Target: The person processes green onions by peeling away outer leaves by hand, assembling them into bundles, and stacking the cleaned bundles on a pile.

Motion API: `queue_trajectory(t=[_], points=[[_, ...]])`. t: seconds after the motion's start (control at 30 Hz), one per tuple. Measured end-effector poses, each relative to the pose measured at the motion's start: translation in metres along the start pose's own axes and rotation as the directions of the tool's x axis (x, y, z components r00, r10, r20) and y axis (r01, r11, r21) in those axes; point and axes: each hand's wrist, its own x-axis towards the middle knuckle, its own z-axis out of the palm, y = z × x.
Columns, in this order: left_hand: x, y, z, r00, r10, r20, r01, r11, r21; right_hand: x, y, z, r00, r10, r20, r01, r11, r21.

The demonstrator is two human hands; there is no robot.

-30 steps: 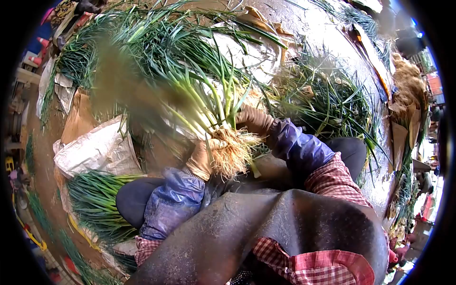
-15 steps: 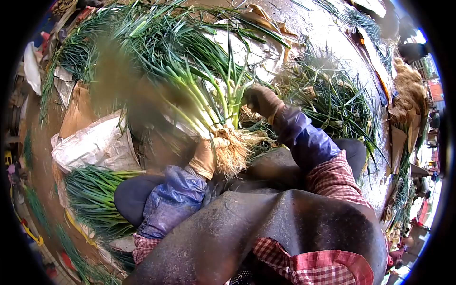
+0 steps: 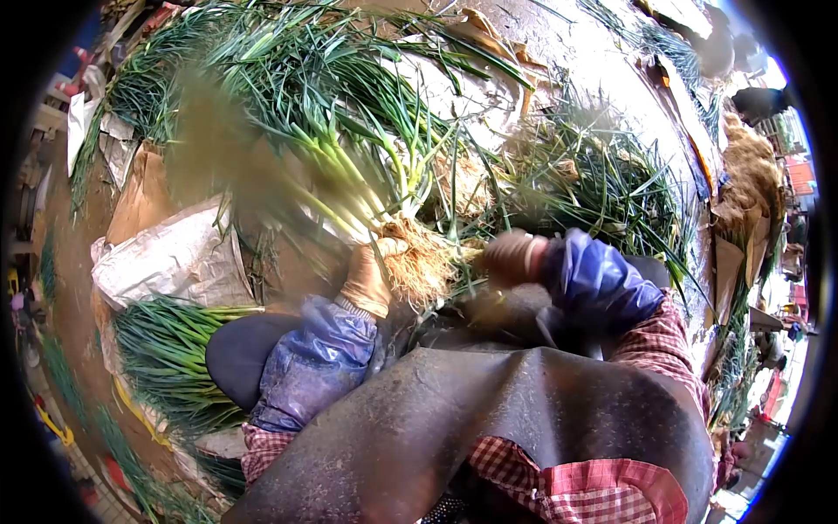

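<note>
In a tan glove, my left hand (image 3: 371,278) is closed around the base of a bunch of green onions (image 3: 362,188). The bunch's white stalks and green leaves point up and away from me, and its pale, shaggy roots (image 3: 419,266) hang out to the right of the hand. My right hand (image 3: 515,258), also gloved, is smeared by motion just right of those roots. Its fingers cannot be made out. Some thin green and pale strands lie between the roots and this hand.
A large heap of green onions (image 3: 288,52) spreads across the far side. Loose leaves (image 3: 602,183) are piled at the right. Beside my left knee lies another green onion bundle (image 3: 175,358), below a white sack (image 3: 175,262). A dark apron (image 3: 489,393) covers my lap.
My right hand has moved from the upper stalks down and toward me, to the right of the roots. My left hand keeps its hold on the bunch, nearly in the same place.
</note>
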Motion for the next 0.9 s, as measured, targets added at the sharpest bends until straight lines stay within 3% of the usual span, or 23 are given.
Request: queue_trajectory(t=[0.03,0.07,0.1,0.17,0.23,0.27,0.3,0.37,0.43,0.47,0.5,0.57,0.63,0.7,0.73,0.77,0.83,0.87,0.9], points=[[0.0,0.0,-0.001,1.0,0.019,-0.005,-0.018,0.998,0.063,-0.011,-0.001,-0.031,0.948,0.306,-0.086,-0.311,0.949,-0.05],[0.0,-0.003,-0.001,0.999,0.036,-0.008,-0.035,0.992,0.125,-0.006,0.016,-0.038,0.887,0.209,-0.411,-0.255,0.965,-0.062],[-0.001,-0.004,0.003,0.999,0.033,-0.005,-0.032,0.992,0.121,0.0,0.034,-0.04,0.72,0.088,-0.688,-0.205,0.975,-0.091],[-0.004,0.0,0.011,0.996,-0.061,0.071,0.055,0.995,0.078,0.036,0.049,-0.054,0.506,-0.069,-0.86,-0.224,0.952,-0.208],[0.005,-0.008,0.002,0.997,0.072,0.022,-0.075,0.975,0.208,0.067,0.051,-0.065,0.649,0.115,-0.752,-0.184,0.983,-0.009],[0.003,-0.006,0.006,0.999,0.033,0.012,-0.035,0.986,0.161,0.071,0.049,-0.069,0.716,0.104,-0.69,-0.021,0.992,0.127],[0.001,-0.005,0.009,1.0,-0.006,0.002,0.006,0.994,0.109,0.067,0.039,-0.072,0.776,0.164,-0.609,0.011,0.962,0.273],[-0.004,0.0,0.015,1.0,0.011,0.028,-0.014,0.993,0.113,0.077,0.041,-0.071,0.796,0.072,-0.601,0.009,0.991,0.131],[-0.01,0.002,0.019,0.999,0.024,0.047,-0.028,0.994,0.107,0.067,0.038,-0.063,0.878,0.103,-0.468,0.124,0.894,0.43],[-0.01,0.004,0.02,0.999,0.005,0.054,-0.01,0.995,0.103,0.061,0.037,-0.056,0.842,0.011,-0.539,0.251,0.876,0.411],[-0.01,0.005,0.02,0.998,-0.014,0.063,0.008,0.995,0.101,0.057,0.037,-0.054,0.843,0.013,-0.538,0.25,0.875,0.414],[-0.008,0.003,0.018,0.998,-0.003,0.058,-0.002,0.995,0.101,0.045,0.036,-0.056,0.961,0.028,-0.276,0.219,0.533,0.817],[-0.008,0.001,0.017,0.994,0.065,0.086,-0.075,0.99,0.122,0.038,0.026,-0.055,0.96,0.036,-0.279,0.229,0.476,0.849],[-0.005,0.0,0.013,0.994,0.084,0.068,-0.092,0.988,0.127,0.035,0.01,-0.05,0.958,0.043,-0.283,0.217,0.535,0.817],[-0.002,-0.002,0.006,0.998,0.055,0.044,-0.06,0.991,0.119,0.029,-0.001,-0.046,0.963,0.02,-0.269,0.23,0.465,0.855],[0.002,-0.005,-0.001,0.999,0.024,0.02,-0.027,0.994,0.108,0.027,-0.009,-0.036,0.922,-0.065,-0.381,0.339,0.608,0.718],[0.006,-0.011,-0.007,0.998,0.062,-0.019,-0.059,0.99,0.13,0.005,-0.034,-0.045,0.929,-0.2,-0.31,0.362,0.657,0.661],[-0.001,-0.006,0.0,0.999,0.047,-0.018,-0.045,0.993,0.113,0.006,-0.036,-0.038,0.898,-0.206,-0.388,0.402,0.742,0.537],[-0.005,-0.003,0.003,0.999,0.033,-0.018,-0.032,0.995,0.096,-0.001,-0.034,-0.033,0.948,-0.107,-0.298,0.261,0.799,0.541]])
